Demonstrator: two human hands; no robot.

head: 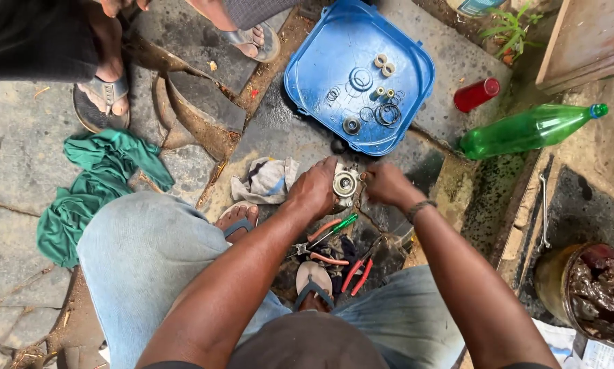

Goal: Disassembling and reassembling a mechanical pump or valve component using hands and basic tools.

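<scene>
We gripped the metal pump body [346, 185] with our left hand [314, 189]; right hand [383, 183] closed on its side. Step judged: mid-disassembly. Next needs steady bracing, and loose parts to blue tray [314, 75].

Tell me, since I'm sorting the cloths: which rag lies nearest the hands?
The pale crumpled rag, lying just beside the left hand. The green cloth lies much farther off, beyond the knee.

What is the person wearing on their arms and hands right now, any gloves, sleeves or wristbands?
No gloves: both hands are bare. The forearms are uncovered, with no sleeves in view. The right hand has a thin dark band around its wrist. The left hand and its wrist carry nothing.
</scene>
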